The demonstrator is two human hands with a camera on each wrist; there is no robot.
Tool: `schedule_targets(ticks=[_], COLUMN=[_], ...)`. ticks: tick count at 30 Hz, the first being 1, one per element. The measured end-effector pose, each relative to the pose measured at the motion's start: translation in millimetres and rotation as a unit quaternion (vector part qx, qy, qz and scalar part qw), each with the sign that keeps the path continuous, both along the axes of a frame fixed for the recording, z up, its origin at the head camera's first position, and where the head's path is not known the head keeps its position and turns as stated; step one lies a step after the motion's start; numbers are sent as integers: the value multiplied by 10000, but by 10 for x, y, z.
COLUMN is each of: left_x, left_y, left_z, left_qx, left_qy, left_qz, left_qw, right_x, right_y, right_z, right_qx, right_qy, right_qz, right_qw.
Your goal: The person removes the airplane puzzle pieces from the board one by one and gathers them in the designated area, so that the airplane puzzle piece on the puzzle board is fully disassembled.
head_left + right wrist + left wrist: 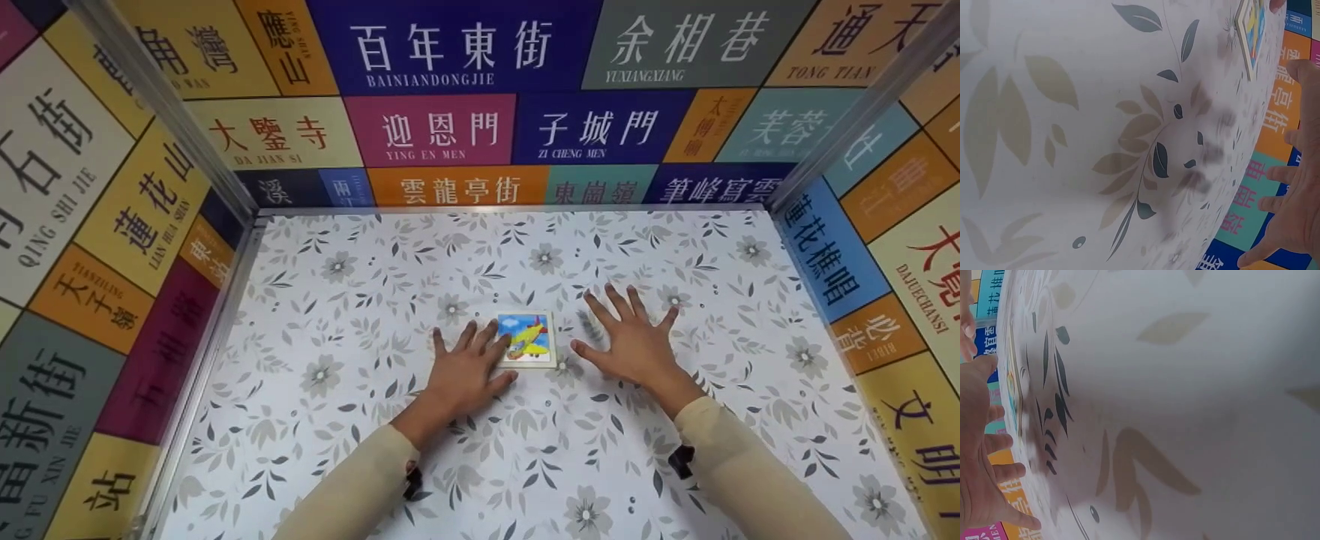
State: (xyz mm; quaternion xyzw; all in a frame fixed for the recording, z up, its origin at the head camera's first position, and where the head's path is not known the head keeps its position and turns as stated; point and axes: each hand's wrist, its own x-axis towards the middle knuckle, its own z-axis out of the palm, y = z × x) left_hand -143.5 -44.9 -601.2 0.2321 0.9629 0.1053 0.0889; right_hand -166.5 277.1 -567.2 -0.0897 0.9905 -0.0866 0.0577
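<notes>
A small square picture board showing a yellow-and-red airplane on a blue sky lies flat near the middle of the table. My left hand is spread at its left side, its fingers overlapping the board's left edge in the head view; whether they touch it I cannot tell. To the right of the board, my right hand has its fingers spread apart and holds nothing. In the right wrist view the board shows edge-on at the top, apart from the right hand. The left wrist view has the left hand with fingers extended.
The tabletop carries a white covering with grey flowers and leaves. Panels with coloured street-name blocks stand behind it and along both sides. Clear rails run along the table's edges.
</notes>
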Motion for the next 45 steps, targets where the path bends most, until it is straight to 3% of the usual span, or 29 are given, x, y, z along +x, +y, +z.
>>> schedule_targets(ticks=[7, 16, 29, 45], left_x=[24, 47, 122, 109], left_y=[52, 137, 276, 302], left_z=[-42, -74, -118, -156], left_qx=[-42, 33, -325, -245], left_qy=[229, 191, 397, 400], left_qz=[-169, -389, -513, -478], left_qw=[9996, 9991, 9974, 9978], right_x=[11, 18, 7, -44], right_y=[-49, -102, -265, -458], right_z=[-22, -62, -107, -127], right_qx=[53, -32, -132, -204], right_qy=[18, -3, 66, -10], right_qz=[70, 127, 349, 796], right_qw=[10000, 9999, 9993, 9966])
